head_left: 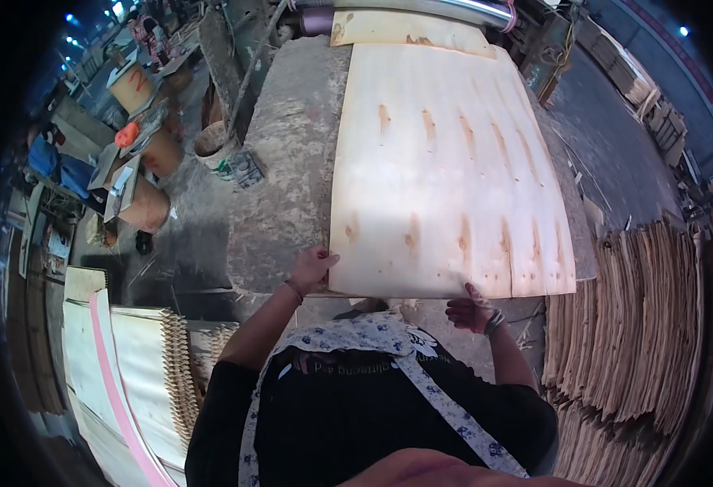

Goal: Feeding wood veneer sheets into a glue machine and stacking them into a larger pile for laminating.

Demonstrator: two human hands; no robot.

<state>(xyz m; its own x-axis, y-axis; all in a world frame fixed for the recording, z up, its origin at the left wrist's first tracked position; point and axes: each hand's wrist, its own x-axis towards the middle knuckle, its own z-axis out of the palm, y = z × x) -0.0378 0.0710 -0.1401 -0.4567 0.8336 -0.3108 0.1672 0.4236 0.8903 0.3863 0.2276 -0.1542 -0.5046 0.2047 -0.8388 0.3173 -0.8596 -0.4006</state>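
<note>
A wide, pale wood veneer sheet [438,178] with rows of brown knots lies on a worn, stained table [292,146]. Its near edge faces my body. My left hand [313,269] is at the sheet's near left corner, fingers curled and pinching the edge; the fingertips underneath are hidden. Along the near edge, right of the middle, is my right hand [472,313]. Its thumb points up against the sheet's edge while the other fingers stretch leftward just below it, apart from the thumb. Beyond the sheet, another veneer piece [413,31] lies near a shiny metal roller [470,10].
Tall stacks of veneer [632,325] stand close on my right. To my left is another veneer stack [129,357] with a pink strip. A dirty bucket [214,144] sits left of the table, near several round drums [144,204]. A person [152,36] is at the far left.
</note>
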